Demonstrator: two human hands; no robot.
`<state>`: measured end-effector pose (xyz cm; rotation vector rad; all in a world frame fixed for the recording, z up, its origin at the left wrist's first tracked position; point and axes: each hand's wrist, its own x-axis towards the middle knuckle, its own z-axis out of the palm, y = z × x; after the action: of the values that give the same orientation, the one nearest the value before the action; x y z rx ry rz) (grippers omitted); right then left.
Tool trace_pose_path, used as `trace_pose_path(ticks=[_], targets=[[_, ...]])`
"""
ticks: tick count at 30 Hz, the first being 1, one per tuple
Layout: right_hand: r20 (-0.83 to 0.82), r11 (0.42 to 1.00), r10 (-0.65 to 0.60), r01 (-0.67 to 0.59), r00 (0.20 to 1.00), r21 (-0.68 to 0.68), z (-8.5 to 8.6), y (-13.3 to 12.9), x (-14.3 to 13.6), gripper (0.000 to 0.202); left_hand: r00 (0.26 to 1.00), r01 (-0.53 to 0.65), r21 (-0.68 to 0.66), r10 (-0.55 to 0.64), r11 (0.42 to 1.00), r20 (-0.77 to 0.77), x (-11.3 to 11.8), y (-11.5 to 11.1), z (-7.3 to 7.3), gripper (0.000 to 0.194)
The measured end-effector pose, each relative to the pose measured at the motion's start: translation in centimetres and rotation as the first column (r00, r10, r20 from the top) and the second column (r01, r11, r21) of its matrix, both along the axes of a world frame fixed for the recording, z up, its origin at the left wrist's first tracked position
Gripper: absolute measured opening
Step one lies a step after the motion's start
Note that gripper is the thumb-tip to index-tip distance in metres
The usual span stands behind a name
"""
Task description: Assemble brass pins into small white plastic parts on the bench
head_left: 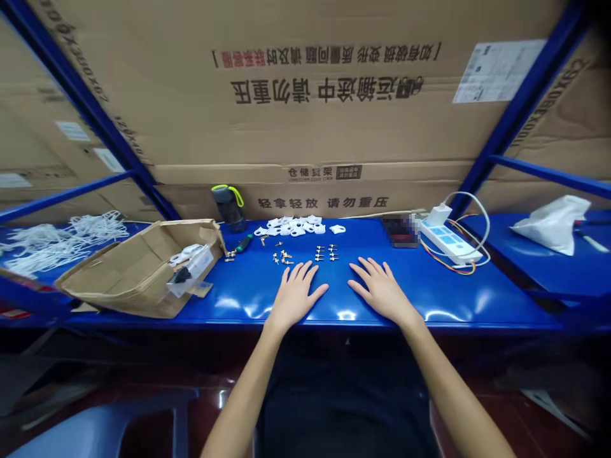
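My left hand point(294, 296) lies flat on the blue shelf top point(238, 299), fingers spread, holding nothing. Beside it, my right hand point(380, 289) rests the same way, palm down and empty. Just beyond my fingertips, several small brass-and-white pin-like parts point(326, 253) lie in two short columns. A looser scatter of similar small parts point(283, 257) sits to their left. Farther back is a pile of white plastic pieces point(296, 225), with one white piece point(338, 229) apart on its right. A green-and-black screwdriver point(244, 242) lies left of the pile.
An open cardboard box point(128, 280) with bagged items stands at left, near bundled white cords point(71, 238). A dark bottle point(230, 210) stands at the back. To the right are a blurred-out dark object point(401, 230), a power strip point(451, 242) with cables and a white bag point(556, 222). Blue posts frame both sides.
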<state>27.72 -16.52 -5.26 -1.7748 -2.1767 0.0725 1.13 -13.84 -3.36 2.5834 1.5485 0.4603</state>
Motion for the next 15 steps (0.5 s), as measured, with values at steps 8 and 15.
trace_pose_path(ticks=[8,15], targets=[[-0.003,1.000,0.000,0.000,1.000,0.013,-0.01,-0.06,0.00,0.064,1.000,0.005,-0.008,-0.005,1.000,0.005,-0.01,-0.01,-0.14,0.066],[0.000,1.000,-0.005,0.005,1.000,0.017,-0.03,-0.09,-0.03,0.065,1.000,0.012,0.005,-0.012,1.000,-0.004,0.04,-0.11,0.02,0.064]])
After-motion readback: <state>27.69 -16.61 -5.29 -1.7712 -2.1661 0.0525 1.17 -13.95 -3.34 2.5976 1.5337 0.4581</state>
